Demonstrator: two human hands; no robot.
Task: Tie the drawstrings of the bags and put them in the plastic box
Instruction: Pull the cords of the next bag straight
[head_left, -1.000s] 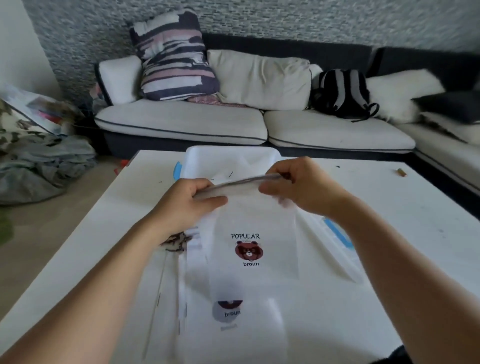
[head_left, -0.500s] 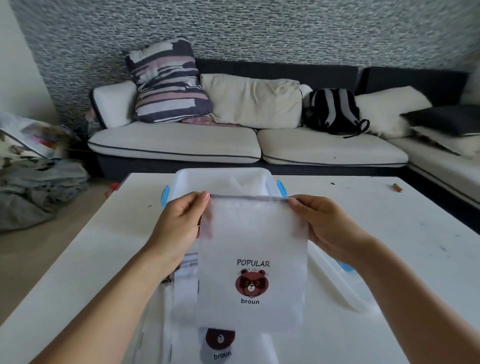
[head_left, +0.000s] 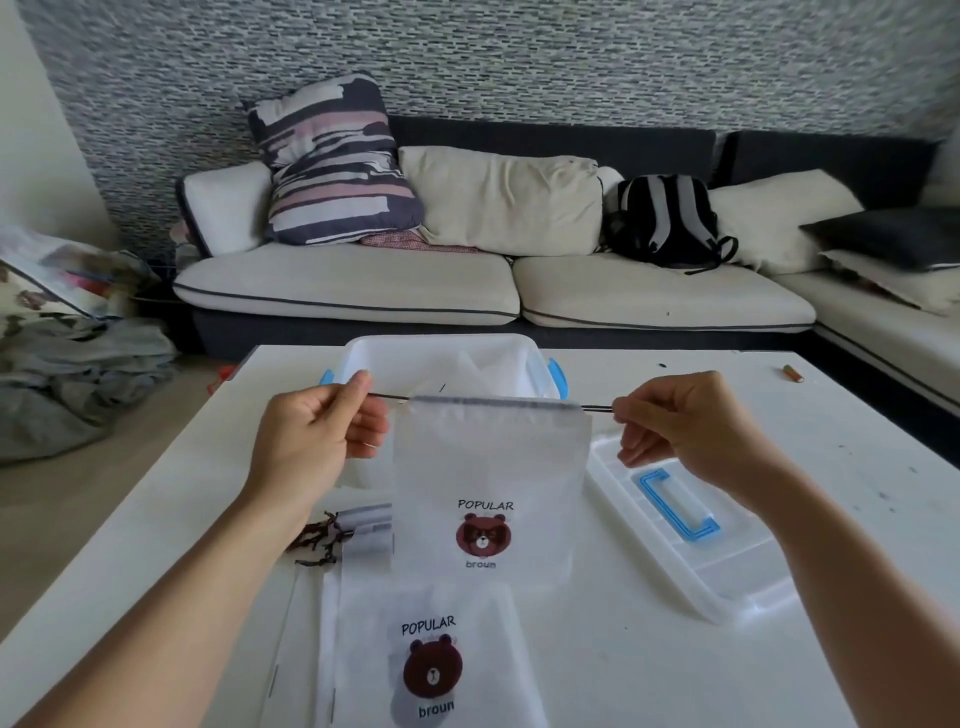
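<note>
The person holds a white translucent drawstring bag with a printed brown bear face (head_left: 491, 493) up above the middle of the white tabletop (head_left: 810, 519), mouth uppermost, so that its body hangs free and the channel at the top can gather. The left hand (head_left: 311, 441) pinches the dark drawstring end (head_left: 387, 397) that comes out of the bag's left top corner, thumb and forefinger closed on the cord and the other fingers curled beneath. The right hand (head_left: 685, 426) pinches the opposite cord end (head_left: 597, 409) in the same way. The cord looks taut between them, which fits pulling outward to cinch the mouth; the top hem is flat and not yet gathered, so I judge the tying has barely begun.

The white plastic box with blue latches (head_left: 441, 358) stands open at the far edge of the tabletop, directly behind the held bag, with some white material already inside, so a finished bag can drop straight forward. Its translucent lid with a blue handle (head_left: 685, 525) lies flat toward the right side of the tabletop, clear of the box and of the working space.

A second bear-printed white bag (head_left: 436, 660) lies flat at the near edge, waiting its turn. Beside it, a loose tangle of dark cords (head_left: 317, 540) rests near the left forearm.
</note>
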